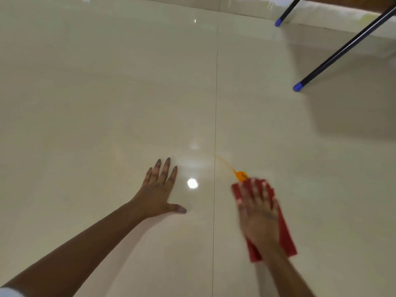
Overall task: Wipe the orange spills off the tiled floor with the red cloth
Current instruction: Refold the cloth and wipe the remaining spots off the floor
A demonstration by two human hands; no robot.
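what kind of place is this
Probably an indoor room in a home: glossy cream tiled floor, dark furniture legs with blue caps, and an orange spill being wiped by hand.

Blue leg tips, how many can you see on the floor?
2. One blue tip is at the top right near the wall; the other is lower and further right, ahead of the red cloth. More legs may lie outside the frame.
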